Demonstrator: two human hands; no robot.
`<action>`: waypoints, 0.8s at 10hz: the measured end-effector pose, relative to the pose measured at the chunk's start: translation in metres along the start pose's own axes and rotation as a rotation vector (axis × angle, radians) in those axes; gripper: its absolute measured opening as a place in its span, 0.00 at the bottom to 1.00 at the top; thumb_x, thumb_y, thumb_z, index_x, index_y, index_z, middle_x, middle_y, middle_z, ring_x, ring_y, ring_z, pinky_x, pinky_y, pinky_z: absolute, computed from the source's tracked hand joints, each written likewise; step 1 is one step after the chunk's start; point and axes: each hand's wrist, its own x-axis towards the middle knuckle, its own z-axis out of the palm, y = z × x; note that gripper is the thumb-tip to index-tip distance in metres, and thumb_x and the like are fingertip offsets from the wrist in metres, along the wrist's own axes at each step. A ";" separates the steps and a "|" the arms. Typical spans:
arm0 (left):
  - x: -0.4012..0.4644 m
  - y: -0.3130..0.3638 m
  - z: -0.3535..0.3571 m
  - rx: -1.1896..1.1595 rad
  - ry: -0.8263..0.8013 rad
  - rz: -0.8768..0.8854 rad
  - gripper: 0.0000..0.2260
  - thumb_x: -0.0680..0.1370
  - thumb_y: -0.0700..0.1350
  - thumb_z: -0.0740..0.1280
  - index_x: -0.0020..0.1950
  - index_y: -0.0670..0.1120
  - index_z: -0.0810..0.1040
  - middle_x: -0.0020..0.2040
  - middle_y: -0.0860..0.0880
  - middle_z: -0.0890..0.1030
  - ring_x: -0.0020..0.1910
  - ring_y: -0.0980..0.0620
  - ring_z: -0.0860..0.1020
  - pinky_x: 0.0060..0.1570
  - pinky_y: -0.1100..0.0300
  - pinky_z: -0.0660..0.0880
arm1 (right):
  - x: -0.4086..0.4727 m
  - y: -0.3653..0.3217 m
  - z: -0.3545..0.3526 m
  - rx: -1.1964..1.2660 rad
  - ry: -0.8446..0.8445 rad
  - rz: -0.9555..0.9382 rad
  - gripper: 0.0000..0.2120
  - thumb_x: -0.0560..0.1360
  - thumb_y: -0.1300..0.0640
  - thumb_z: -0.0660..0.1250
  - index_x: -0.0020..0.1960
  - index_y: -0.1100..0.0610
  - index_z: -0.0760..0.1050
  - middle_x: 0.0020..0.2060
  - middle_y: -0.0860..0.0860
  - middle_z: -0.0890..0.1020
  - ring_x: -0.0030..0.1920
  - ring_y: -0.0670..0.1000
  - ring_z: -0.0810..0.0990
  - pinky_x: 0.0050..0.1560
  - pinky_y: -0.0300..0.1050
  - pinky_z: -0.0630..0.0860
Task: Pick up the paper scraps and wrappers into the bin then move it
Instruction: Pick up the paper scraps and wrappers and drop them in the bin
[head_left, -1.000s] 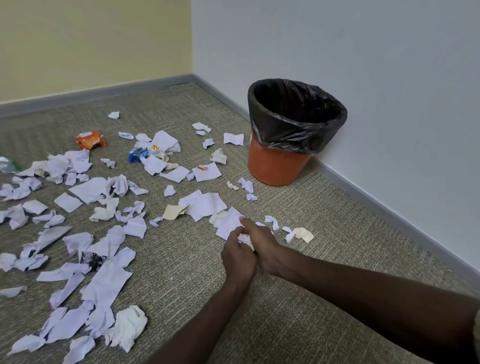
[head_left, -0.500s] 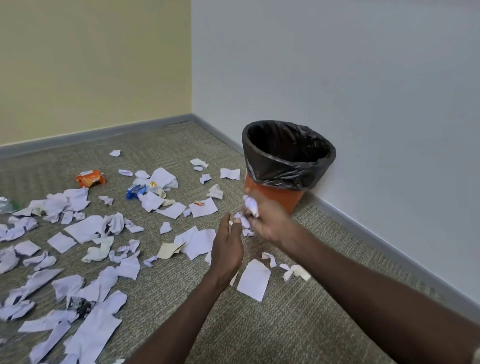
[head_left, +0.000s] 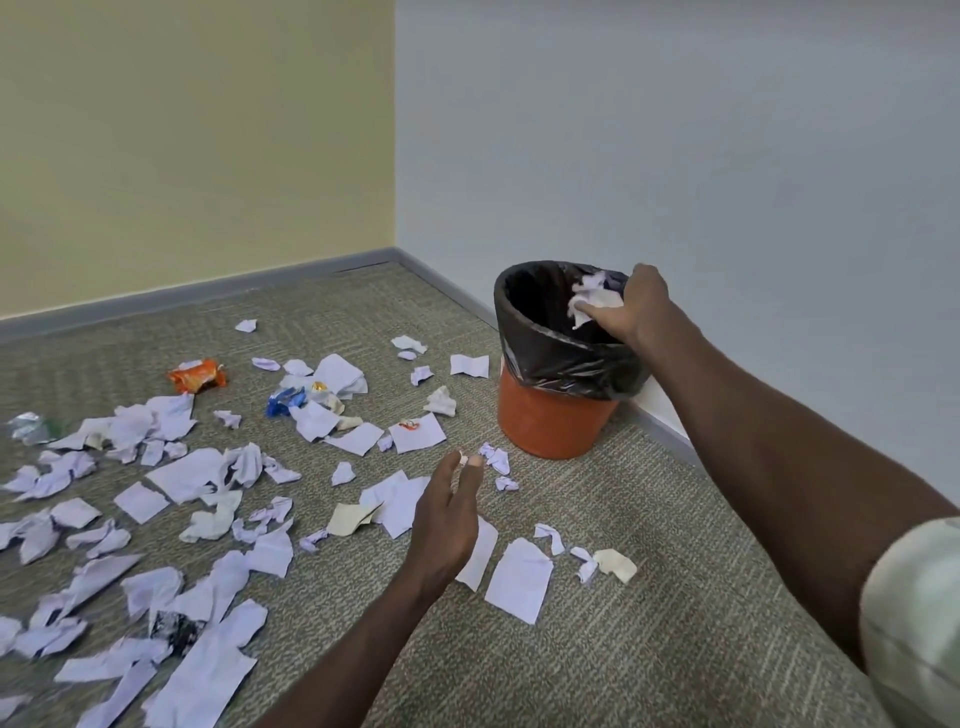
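Left hand (head_left: 447, 512) hovers low over the carpet (head_left: 623, 649), fingers straight and loose, holding nothing, just above white paper scraps (head_left: 517, 579) scattered across the floor. Farther off lie a blue wrapper (head_left: 283, 401) and an orange wrapper (head_left: 197, 375). Right hand (head_left: 636, 309) reaches over the rim of the orange bin (head_left: 550, 423) by the wall, pinching crumpled paper (head_left: 592, 299) above its black liner (head_left: 545, 353)

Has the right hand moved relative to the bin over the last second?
Yes. The right hand went from the carpet up to the bin, now over its rim holding crumpled paper.
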 end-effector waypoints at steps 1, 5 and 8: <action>-0.002 -0.003 -0.003 -0.001 0.003 -0.010 0.27 0.81 0.61 0.56 0.77 0.52 0.62 0.77 0.52 0.64 0.74 0.52 0.64 0.67 0.57 0.61 | 0.055 0.017 -0.010 -0.055 0.106 -0.042 0.34 0.75 0.45 0.69 0.69 0.64 0.60 0.65 0.58 0.71 0.66 0.59 0.70 0.64 0.51 0.70; -0.003 -0.018 -0.003 0.089 -0.005 -0.043 0.23 0.83 0.54 0.58 0.77 0.49 0.63 0.77 0.51 0.64 0.75 0.51 0.63 0.66 0.59 0.60 | 0.035 0.052 -0.045 0.171 -0.359 0.083 0.19 0.80 0.46 0.58 0.51 0.60 0.80 0.45 0.55 0.84 0.38 0.51 0.82 0.32 0.39 0.74; -0.002 -0.047 0.000 0.172 -0.028 -0.075 0.22 0.84 0.49 0.57 0.77 0.47 0.62 0.76 0.47 0.65 0.74 0.49 0.64 0.67 0.58 0.61 | 0.031 0.142 -0.087 -0.642 -0.855 0.470 0.08 0.75 0.57 0.68 0.47 0.63 0.79 0.40 0.58 0.85 0.35 0.51 0.84 0.32 0.39 0.79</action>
